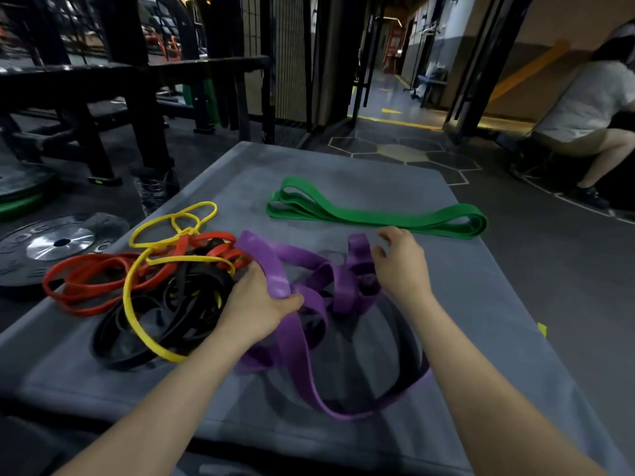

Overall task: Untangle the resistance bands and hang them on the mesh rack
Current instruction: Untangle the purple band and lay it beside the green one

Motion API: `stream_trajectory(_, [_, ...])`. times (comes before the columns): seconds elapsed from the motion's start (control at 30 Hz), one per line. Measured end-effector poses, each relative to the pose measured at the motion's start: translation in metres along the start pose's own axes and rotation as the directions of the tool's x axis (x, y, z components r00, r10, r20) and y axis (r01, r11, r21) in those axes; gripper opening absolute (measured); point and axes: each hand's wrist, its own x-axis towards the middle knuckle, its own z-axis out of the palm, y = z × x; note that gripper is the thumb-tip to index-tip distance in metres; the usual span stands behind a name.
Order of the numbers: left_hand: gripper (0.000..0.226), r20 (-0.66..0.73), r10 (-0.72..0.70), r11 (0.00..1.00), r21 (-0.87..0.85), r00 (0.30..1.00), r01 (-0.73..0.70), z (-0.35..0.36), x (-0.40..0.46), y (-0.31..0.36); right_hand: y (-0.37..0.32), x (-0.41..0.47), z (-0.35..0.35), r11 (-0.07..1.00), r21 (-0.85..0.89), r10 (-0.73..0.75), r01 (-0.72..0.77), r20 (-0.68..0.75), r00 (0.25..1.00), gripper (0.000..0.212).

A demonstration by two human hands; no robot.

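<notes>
Resistance bands lie on a grey padded mat point(464, 304) set on the gym floor. Purple band point(309, 341): wide, looped over itself in several twists at the mat's centre, with one long loop trailing toward the near edge. Left hand point(257, 304): fingers and thumb curled round a fold of the purple band, gripping it. Right hand point(402, 266): positioned over the far right part of the purple tangle, fingers bent and loosely spread; whether the fingertips contact the band cannot be determined.

Green band point(378, 216): folded flat into a long, neat bundle, lying across the far part of the mat, apart from the other bands. Yellow band point(137, 324), red band point(86, 280) and black band point(192, 304): intertwined in one pile on the left side of the mat, just beside the left hand; the thin yellow band crosses over the red and black ones.

Weight plate point(51, 247): flat on the floor left of the mat. Wire mesh panel point(290, 63): upright beyond the mat's far edge. A seated person point(584, 108) is at far right.
</notes>
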Motion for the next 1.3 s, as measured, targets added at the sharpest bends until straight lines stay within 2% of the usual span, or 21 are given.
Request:
stream_trajectory(0.13, [0.037, -0.042, -0.015, 0.999, -0.040, 0.999, 0.013, 0.003, 0.007, 0.003, 0.010, 0.009, 0.030, 0.994, -0.100, 0.061, -0.048, 0.131, 0.989, 0.034])
stream_trajectory(0.2, [0.032, -0.048, -0.014, 0.997, -0.073, 0.999, 0.010, 0.004, 0.008, 0.005, 0.017, 0.009, 0.037, 0.981, -0.175, 0.115, -0.090, 0.142, 0.983, 0.034])
stream_trajectory(0.3, [0.035, -0.028, -0.018, 0.993, -0.115, 0.999, 0.015, 0.005, 0.010, 0.001, 0.022, 0.012, 0.039, 0.986, -0.104, 0.135, -0.129, 0.055, 0.989, 0.030])
stream_trajectory(0.5, [0.033, 0.021, 0.004, 0.993, -0.118, 1.000, -0.001, 0.000, 0.007, -0.007, -0.001, -0.005, 0.023, 0.993, 0.057, -0.095, 0.104, -0.145, 0.985, 0.022])
stream_trajectory(0.6, [0.040, 0.048, 0.011, 0.987, -0.158, 0.999, -0.003, -0.005, -0.002, 0.003, -0.015, -0.022, 0.003, 0.975, 0.163, -0.108, 0.153, -0.256, 0.961, 0.020])
stream_trajectory(0.7, [0.039, 0.091, 0.000, 0.960, -0.278, 0.996, 0.026, -0.010, -0.018, 0.016, -0.028, -0.044, -0.015, 0.958, 0.227, -0.108, 0.174, -0.278, 0.955, 0.017])
stream_trajectory(0.8, [0.064, 0.123, -0.023, 0.955, -0.291, 0.992, 0.058, -0.018, -0.033, 0.023, -0.041, -0.064, -0.032, 0.945, 0.222, -0.174, 0.242, -0.286, 0.942, 0.014])
stream_trajectory(0.83, [0.070, 0.149, -0.026, 0.961, -0.268, 0.989, 0.066, -0.023, -0.038, 0.029, -0.046, -0.070, -0.039, 0.940, 0.220, -0.193, 0.261, -0.287, 0.938, 0.013])
stream_trajectory(0.9, [0.069, 0.242, -0.036, 0.988, -0.139, 0.970, 0.072, -0.037, -0.049, 0.044, -0.055, -0.080, -0.055, 0.931, 0.226, -0.219, 0.288, -0.286, 0.933, 0.013])
stream_trajectory(0.97, [0.065, 0.341, -0.083, 0.978, 0.211, 0.936, 0.010, -0.057, -0.062, 0.063, -0.066, -0.089, -0.075, 0.917, 0.234, -0.249, 0.323, -0.298, 0.922, 0.013])
stream_trajectory(1.0, [0.067, 0.324, -0.113, 0.899, 0.437, 0.939, -0.043, -0.067, -0.069, 0.074, -0.072, -0.094, -0.086, 0.910, 0.236, -0.263, 0.340, -0.304, 0.916, 0.015])
stream_trajectory(1.03, [0.071, 0.274, -0.105, 0.779, 0.620, 0.956, -0.093, -0.077, -0.076, 0.086, -0.077, -0.098, -0.097, 0.906, 0.233, -0.277, 0.355, -0.310, 0.910, 0.018])
stream_trajectory(1.1, [0.074, 0.177, 0.002, 0.593, 0.792, 0.984, -0.143, -0.091, -0.090, 0.107, -0.086, -0.108, -0.115, 0.897, 0.241, -0.291, 0.370, -0.306, 0.906, 0.023])
stream_trajectory(1.17, [0.071, 0.120, 0.112, 0.552, 0.818, 0.986, -0.162, -0.102, -0.100, 0.127, -0.092, -0.117, -0.130, 0.886, 0.275, -0.291, 0.373, -0.296, 0.910, 0.027])
stream_trajectory(1.2, [0.065, 0.104, 0.199, 0.575, 0.793, 0.974, -0.202, -0.105, -0.099, 0.133, -0.095, -0.121, -0.136, 0.881, 0.289, -0.291, 0.374, -0.292, 0.911, 0.027])
stream_trajectory(1.23, [0.058, 0.099, 0.299, 0.642, 0.715, 0.949, -0.276, -0.108, -0.098, 0.139, -0.097, -0.126, -0.142, 0.874, 0.306, -0.292, 0.377, -0.288, 0.912, 0.027])
stream_trajectory(1.3, [0.055, 0.106, 0.449, 0.813, 0.363, 0.887, -0.455, -0.111, -0.096, 0.149, -0.103, -0.132, -0.155, 0.855, 0.344, -0.306, 0.387, -0.268, 0.914, 0.023])
